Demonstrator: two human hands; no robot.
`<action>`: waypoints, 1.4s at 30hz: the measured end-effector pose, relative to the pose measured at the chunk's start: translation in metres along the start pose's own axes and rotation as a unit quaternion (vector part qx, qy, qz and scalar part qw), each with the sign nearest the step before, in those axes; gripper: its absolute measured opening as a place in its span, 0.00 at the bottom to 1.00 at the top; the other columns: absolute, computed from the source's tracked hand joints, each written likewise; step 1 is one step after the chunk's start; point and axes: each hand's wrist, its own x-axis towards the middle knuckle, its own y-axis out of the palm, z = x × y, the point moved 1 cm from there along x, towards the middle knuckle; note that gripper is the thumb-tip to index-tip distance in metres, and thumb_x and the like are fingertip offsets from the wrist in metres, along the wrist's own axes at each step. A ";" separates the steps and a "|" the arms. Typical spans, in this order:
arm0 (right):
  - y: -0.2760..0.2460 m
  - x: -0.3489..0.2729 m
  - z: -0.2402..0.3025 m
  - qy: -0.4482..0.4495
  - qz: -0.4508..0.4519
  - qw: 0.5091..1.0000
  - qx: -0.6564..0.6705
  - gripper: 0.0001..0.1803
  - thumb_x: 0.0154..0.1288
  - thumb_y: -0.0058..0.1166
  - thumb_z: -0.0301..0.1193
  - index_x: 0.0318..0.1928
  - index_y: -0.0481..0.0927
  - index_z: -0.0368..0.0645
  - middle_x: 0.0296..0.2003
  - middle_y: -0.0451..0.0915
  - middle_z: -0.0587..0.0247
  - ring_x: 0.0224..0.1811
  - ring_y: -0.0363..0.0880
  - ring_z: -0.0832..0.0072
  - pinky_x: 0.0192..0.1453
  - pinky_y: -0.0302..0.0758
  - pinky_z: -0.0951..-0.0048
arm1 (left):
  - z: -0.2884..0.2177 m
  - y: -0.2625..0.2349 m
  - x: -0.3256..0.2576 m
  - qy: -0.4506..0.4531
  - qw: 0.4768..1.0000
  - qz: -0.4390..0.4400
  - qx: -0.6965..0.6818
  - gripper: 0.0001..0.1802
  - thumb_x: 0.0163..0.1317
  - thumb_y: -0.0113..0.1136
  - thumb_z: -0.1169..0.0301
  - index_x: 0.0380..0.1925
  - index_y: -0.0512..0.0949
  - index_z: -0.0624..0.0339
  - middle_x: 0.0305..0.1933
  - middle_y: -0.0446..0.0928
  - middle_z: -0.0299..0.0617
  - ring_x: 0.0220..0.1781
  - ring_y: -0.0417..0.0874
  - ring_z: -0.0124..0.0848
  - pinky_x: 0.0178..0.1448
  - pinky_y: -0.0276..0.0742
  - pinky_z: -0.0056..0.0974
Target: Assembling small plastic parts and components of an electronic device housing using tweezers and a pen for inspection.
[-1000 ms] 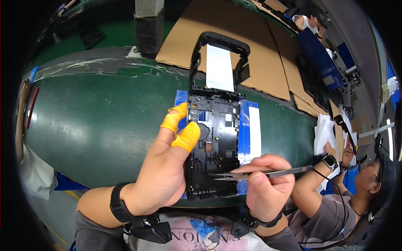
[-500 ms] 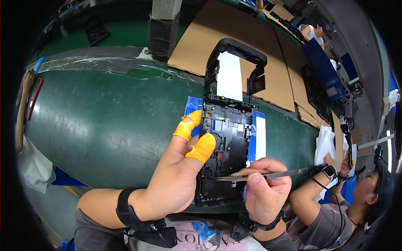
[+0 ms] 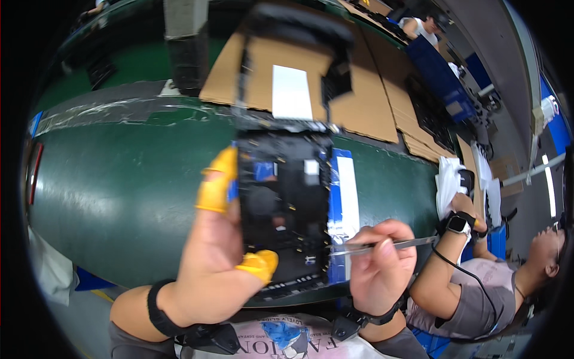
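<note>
A black plastic housing frame [image 3: 287, 203], blurred by motion, stands tilted up over the bench, its large handle-like loop at the far end. My left hand [image 3: 215, 275] grips its left side, with yellow finger cots on the thumb and a finger. Metal tweezers [image 3: 406, 243] are pinched in my right hand [image 3: 382, 263], beside the housing's lower right edge. Their tips lie close to that edge; whether they touch it I cannot tell. Behind the housing shows a blue tray-like piece [image 3: 338, 209] with a white strip [image 3: 350, 191] along it.
The green bench [image 3: 131, 197] carries a cardboard sheet [image 3: 371, 113] at its far side, with a white sheet [image 3: 292, 90] on it. A post [image 3: 186, 54] rises beyond. To the right, a co-worker's arm [image 3: 439, 281] is near white bags [image 3: 449, 182]. A blue bin [image 3: 439, 78] stands farther back.
The housing has shifted left and turned somewhat. My left thumb has slid down toward its near end. The tweezers have drawn back from over the housing to its right edge.
</note>
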 end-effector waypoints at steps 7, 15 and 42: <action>-0.047 0.010 -0.011 0.069 -0.075 0.985 -0.142 0.09 0.52 0.49 0.18 0.36 0.72 0.32 0.24 0.75 0.59 0.18 0.66 0.85 0.20 0.60 0.86 | -0.019 -0.004 0.011 0.052 0.996 -0.072 -0.024 0.36 0.54 0.49 0.64 0.59 0.44 0.61 0.56 0.59 0.44 0.57 0.63 0.34 0.56 0.65 0.36; -0.047 0.012 -0.018 0.111 -0.080 0.977 -0.162 0.08 0.53 0.50 0.19 0.36 0.72 0.31 0.22 0.76 0.58 0.17 0.67 0.86 0.18 0.58 0.88 | -0.017 -0.012 0.018 0.060 0.985 -0.135 -0.086 0.23 0.61 0.40 0.63 0.56 0.56 0.56 0.54 0.62 0.38 0.56 0.63 0.31 0.59 0.60 0.38; 0.037 0.005 0.004 0.058 -0.006 0.993 -0.099 0.12 0.52 0.50 0.22 0.38 0.67 0.32 0.25 0.76 0.50 0.20 0.68 0.80 0.28 0.65 0.84 | -0.002 0.005 0.008 -0.141 0.971 -0.002 -0.193 0.23 0.62 0.38 0.75 0.57 0.50 0.54 0.51 0.64 0.42 0.50 0.68 0.30 0.53 0.68 0.36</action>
